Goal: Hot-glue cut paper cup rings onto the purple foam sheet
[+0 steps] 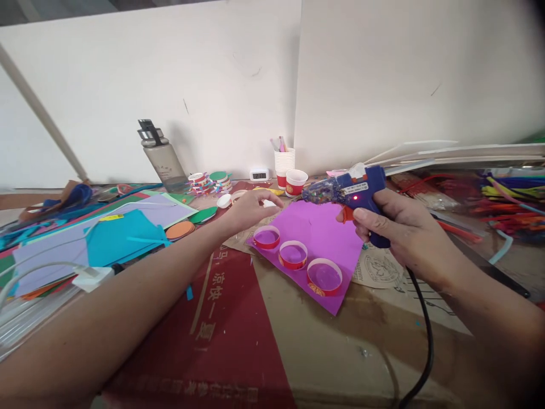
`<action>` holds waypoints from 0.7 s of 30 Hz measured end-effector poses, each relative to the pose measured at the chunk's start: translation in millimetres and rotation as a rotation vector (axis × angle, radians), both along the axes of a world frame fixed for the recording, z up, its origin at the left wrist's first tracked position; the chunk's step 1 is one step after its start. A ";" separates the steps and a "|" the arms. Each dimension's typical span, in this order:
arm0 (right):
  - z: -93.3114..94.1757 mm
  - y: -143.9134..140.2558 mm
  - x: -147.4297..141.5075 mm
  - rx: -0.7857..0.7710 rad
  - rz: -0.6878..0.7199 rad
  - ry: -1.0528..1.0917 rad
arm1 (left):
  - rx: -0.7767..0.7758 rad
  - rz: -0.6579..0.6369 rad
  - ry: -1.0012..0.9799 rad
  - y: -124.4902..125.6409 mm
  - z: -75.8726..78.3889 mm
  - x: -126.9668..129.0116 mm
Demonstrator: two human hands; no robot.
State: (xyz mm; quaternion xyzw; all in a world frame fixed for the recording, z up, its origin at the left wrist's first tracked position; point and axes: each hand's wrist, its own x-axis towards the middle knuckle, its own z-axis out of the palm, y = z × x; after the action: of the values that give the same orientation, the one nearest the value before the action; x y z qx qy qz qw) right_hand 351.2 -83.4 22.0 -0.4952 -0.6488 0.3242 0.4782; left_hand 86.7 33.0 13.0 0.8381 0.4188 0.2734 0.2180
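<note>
My right hand (383, 221) is wrapped round a blue glue gun (340, 190) with an orange trigger and a lit red light. Its nozzle points left over a purple sheet (323, 224). Three short paper-cup rings, red outside and white inside, stand along the sheet's near edge: a left ring (266, 244), a middle ring (293, 264) and a right ring (324, 289). My left hand (253, 209) is at the sheet's far left, fingers apart and slightly curved. Something small and white shows behind its fingertips; I see no firm hold on it.
A bottle (164, 162), stacked cut rings (219, 182), a small clock (259, 175) and paper cups (296, 183) stand by the white wall. Coloured sheets (123, 238) and a white plug (93, 278) lie left. The gun's black cord (428, 335) hangs at right, near pipe cleaners (511, 204).
</note>
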 end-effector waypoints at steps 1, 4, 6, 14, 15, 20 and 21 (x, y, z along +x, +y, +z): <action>0.6 0.3 0.8 -0.013 0.028 -0.034 | -0.007 -0.077 0.038 -3.7 0.8 -3.6; 2.0 2.3 3.1 -0.038 0.100 -0.145 | -0.046 -0.253 0.155 -12.8 3.1 -10.7; 1.8 4.2 4.1 -0.056 0.136 -0.223 | -0.072 -0.320 0.234 -18.3 2.6 -12.3; -0.8 7.2 5.1 -0.022 0.166 -0.395 | -0.148 -0.310 0.417 -23.2 -10.7 -23.6; -0.7 7.3 5.3 -0.021 0.154 -0.391 | -0.161 -0.302 0.411 -21.4 -10.9 -26.2; -0.7 8.7 6.7 -0.058 0.112 -0.348 | -0.216 -0.123 0.258 -9.6 -9.2 -23.2; -1.0 8.9 6.6 -0.064 0.111 -0.343 | -0.195 -0.049 0.224 -6.6 -10.1 -19.3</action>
State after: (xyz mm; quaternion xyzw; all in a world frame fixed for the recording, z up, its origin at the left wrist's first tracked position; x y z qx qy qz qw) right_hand 357.8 -74.6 21.0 -0.5215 -0.7366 0.2813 0.3261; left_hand 67.4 26.4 2.9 0.8483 0.4444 0.1307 0.2568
